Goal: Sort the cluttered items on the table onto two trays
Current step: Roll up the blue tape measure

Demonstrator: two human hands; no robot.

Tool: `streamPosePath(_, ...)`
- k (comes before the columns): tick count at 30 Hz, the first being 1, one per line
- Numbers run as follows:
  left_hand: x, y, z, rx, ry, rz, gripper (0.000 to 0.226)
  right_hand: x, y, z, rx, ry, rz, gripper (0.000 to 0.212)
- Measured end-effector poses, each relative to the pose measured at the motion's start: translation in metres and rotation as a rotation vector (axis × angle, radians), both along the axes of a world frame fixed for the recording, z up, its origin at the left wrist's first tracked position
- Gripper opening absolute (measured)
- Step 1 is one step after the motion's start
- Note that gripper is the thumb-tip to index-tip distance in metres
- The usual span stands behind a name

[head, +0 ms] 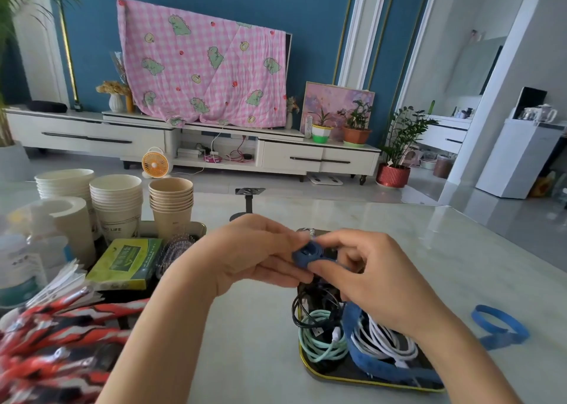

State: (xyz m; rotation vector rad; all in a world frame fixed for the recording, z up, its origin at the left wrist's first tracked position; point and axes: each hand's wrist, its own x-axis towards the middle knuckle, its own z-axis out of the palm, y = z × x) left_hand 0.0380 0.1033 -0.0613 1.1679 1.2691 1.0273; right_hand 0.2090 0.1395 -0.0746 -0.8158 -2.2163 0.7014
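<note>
At the centre of the frame, a person's left grip (245,250) and right grip (368,275), both bare hands, pinch a rolled blue strap (306,255) between thumbs and fingertips. They hold it above the far end of a dark gold-rimmed tray (337,376) on a pale bench (260,327).

In that tray, at lower right, lie a mint cable (319,336), a white cable (383,339) and a black cable (298,308), all coiled. A blue wristband (500,324) lies on the bench near the right edge.

At left, a second tray (201,226) carries stacked paper cups (116,207), a green box (129,262) and a hairbrush (175,250). Red, white and black lanyards (61,327) fill the lower left corner.
</note>
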Motion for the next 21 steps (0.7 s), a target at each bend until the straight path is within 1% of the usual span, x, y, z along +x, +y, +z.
streamPosePath(1, 0.004, 0.002, -0.001, 0.041, -0.080, 0.061, 0.027, -0.002, 0.001, -0.002, 0.072, 0.045, -0.079, 0.009)
streamPosePath(3, 0.018, 0.007, -0.002, 0.113, -0.198, 0.136, 0.031, -0.006, 0.000, -0.003, 0.209, 0.099, -0.255, 0.014)
streamPosePath(5, 0.033, 0.009, -0.004, 0.164, -0.283, 0.167, 0.025, -0.013, -0.001, -0.004, 0.292, 0.110, -0.385, 0.020)
streamPosePath(7, 0.043, 0.012, -0.005, 0.199, -0.304, 0.215, 0.018, -0.016, -0.003, -0.004, 0.341, 0.070, -0.454, 0.022)
streamPosePath(8, 0.043, 0.013, -0.006, 0.209, -0.276, 0.236, 0.018, -0.017, -0.002, -0.004, 0.342, 0.054, -0.452, 0.021)
streamPosePath(10, 0.036, 0.013, -0.006, 0.196, -0.184, 0.219, 0.018, -0.014, 0.000, -0.004, 0.275, 0.034, -0.374, 0.018)
streamPosePath(11, 0.030, 0.011, -0.006, 0.160, -0.124, 0.177, 0.018, -0.012, 0.001, -0.003, 0.203, 0.005, -0.302, 0.020)
streamPosePath(14, 0.013, 0.002, -0.001, -0.009, 0.071, -0.036, 0.016, -0.002, 0.001, 0.003, -0.032, -0.157, -0.051, 0.034)
streamPosePath(17, 0.001, -0.005, 0.002, -0.100, 0.235, -0.211, 0.016, 0.002, -0.002, 0.008, -0.124, -0.272, 0.060, 0.037)
streamPosePath(19, -0.004, -0.008, 0.003, -0.121, 0.257, -0.264, 0.016, 0.002, -0.003, 0.008, -0.130, -0.279, 0.092, 0.034)
streamPosePath(21, -0.005, -0.009, 0.003, -0.114, 0.217, -0.251, 0.020, 0.001, -0.003, 0.008, -0.078, -0.260, 0.086, 0.026)
